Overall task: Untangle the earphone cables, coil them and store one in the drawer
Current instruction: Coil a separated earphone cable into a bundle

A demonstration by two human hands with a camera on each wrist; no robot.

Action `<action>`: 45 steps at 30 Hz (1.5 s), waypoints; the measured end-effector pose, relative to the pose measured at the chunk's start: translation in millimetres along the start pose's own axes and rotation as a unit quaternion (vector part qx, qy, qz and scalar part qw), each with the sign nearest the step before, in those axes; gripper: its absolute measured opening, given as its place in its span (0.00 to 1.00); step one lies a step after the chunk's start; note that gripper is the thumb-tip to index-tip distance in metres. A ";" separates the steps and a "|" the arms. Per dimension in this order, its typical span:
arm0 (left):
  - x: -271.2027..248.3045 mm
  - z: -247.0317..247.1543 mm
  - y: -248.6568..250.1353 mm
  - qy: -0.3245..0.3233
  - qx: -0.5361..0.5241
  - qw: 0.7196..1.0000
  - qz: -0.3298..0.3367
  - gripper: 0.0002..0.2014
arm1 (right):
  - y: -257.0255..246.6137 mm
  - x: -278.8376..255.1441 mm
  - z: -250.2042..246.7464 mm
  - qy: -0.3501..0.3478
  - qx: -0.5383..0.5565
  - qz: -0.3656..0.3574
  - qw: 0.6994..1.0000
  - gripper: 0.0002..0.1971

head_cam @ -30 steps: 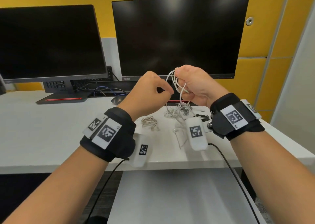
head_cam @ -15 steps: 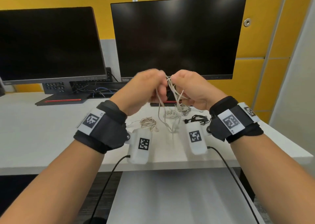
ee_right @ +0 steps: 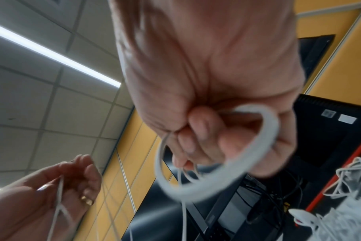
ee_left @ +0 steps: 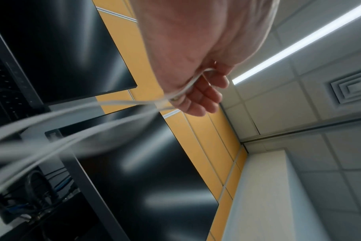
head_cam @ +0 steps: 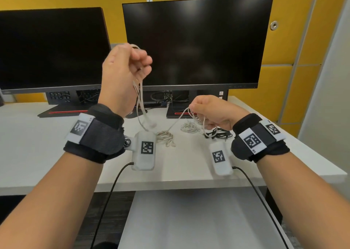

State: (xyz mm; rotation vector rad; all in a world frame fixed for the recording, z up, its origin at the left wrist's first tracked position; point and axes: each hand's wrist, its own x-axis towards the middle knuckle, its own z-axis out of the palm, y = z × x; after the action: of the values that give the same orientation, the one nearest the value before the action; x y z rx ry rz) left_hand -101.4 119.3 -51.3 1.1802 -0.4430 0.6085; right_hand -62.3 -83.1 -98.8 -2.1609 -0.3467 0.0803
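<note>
we hold a white earphone cable [head_cam: 141,104] stretched in the air between our two raised hands, over a white desk [head_cam: 37,144].

our left hand [head_cam: 123,72], held high, has its fingers curled around several hanging strands; our right hand [head_cam: 212,110], lower and nearer the desk, pinches a small loop of the same thin, smooth, rubbery cord. an earbud dangles at the bottom of the sag between them. three other bundles lie on the desk beneath: a beige coil [head_cam: 166,137], a white tangle [head_cam: 189,127] and a black cable [head_cam: 219,134] just beside our right wrist. we cannot see the drawer. we judge that pulling the hands apart too hard could tighten a knot, and the dangling earbud could snag the bundles below and drag them.
</note>
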 end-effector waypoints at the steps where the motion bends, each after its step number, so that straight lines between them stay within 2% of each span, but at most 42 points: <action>1: -0.4 1.9 0.1 -0.011 0.013 0.999 -0.035 0.15 | -0.1 0.0 -0.5 -0.004 0.004 -0.003 1.000 0.09; 3: -3.3 5.6 -1.8 -0.059 0.090 0.990 -0.094 0.15 | -1.9 1.1 -0.6 -0.009 0.016 -0.012 1.000 0.10; 5: -8.1 8.8 -6.9 -0.125 0.175 0.968 -0.128 0.15 | -5.1 1.5 -1.8 -0.006 0.026 -0.018 0.999 0.09; 7: -12.0 11.1 -11.5 -0.150 0.245 0.942 -0.174 0.15 | -9.1 1.5 -4.2 0.001 0.019 -0.026 0.999 0.09; 9: -14.2 11.7 -17.5 -0.166 0.358 0.903 -0.168 0.17 | -13.1 0.8 -6.8 0.011 0.004 -0.037 0.999 0.08; 12: -18.6 12.9 -30.4 -0.197 0.505 0.833 -0.114 0.17 | -16.2 1.1 -7.6 0.033 0.031 -0.058 0.997 0.07; 14: -22.1 15.4 -41.5 -0.221 0.541 0.805 -0.101 0.20 | -17.6 1.6 -5.0 0.045 0.069 -0.075 0.994 0.07; 15: -22.5 17.3 -46.4 -0.233 0.542 0.800 -0.110 0.24 | -18.2 1.7 -2.9 0.045 0.089 -0.082 0.992 0.07; 17: -23.0 21.3 -53.1 -0.247 0.487 0.824 -0.153 0.30 | -19.3 1.1 0.7 0.040 0.125 -0.093 0.987 0.07; 20: -24.3 23.1 -55.0 -0.246 0.427 0.853 -0.173 0.17 | -19.1 0.2 0.9 0.049 0.153 -0.106 0.981 0.07; 22: -24.7 20.7 -51.7 -0.239 0.398 0.872 -0.156 0.09 | -18.0 0.6 -3.7 0.066 0.170 -0.101 0.978 0.08; 24: -23.6 14.2 -46.7 -0.220 0.381 0.890 -0.117 0.11 | -16.3 1.3 -10.1 0.088 0.187 -0.087 0.975 0.07; 26: -20.5 7.4 -41.0 -0.208 0.353 0.906 -0.105 0.13 | -13.3 1.7 -17.1 0.111 0.191 -0.068 0.973 0.07; 28: -15.6 5.8 -37.1 -0.203 0.349 0.907 -0.120 0.13 | -10.9 2.1 -21.2 0.122 0.207 -0.059 0.969 0.07; 30: -10.6 11.2 -37.5 -0.209 0.361 0.895 -0.159 0.13 | -11.8 3.7 -20.7 0.113 0.240 -0.060 0.962 0.06; 33: -9.6 23.4 -44.9 -0.209 0.370 0.884 -0.194 0.21 | -19.5 4.8 -13.1 0.085 0.270 -0.080 0.956 0.02; 36: -13.8 31.4 -55.0 -0.227 0.308 0.905 -0.188 0.25 | -26.2 3.7 -7.2 0.061 0.231 -0.112 0.965 0.05; 39: -16.1 33.2 -56.4 -0.221 0.216 0.927 -0.215 0.17 | -26.7 -0.3 -8.4 0.045 0.207 -0.137 0.968 0.08; 42: -7.8 26.6 -52.3 -0.143 0.231 0.947 -0.170 0.09 | -20.5 -4.7 -15.0 0.018 0.159 -0.139 0.977 0.13; 45: 2.3 19.6 -50.1 -0.103 0.283 0.948 -0.105 0.09 | -16.0 -10.7 -11.6 -0.063 0.097 -0.114 0.987 0.16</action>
State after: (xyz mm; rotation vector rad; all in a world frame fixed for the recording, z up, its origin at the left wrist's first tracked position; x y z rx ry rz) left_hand -67.2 88.5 -79.4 1.8257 -0.3175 0.4377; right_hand -73.9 -86.6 -79.9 -1.9148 -0.6316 0.1166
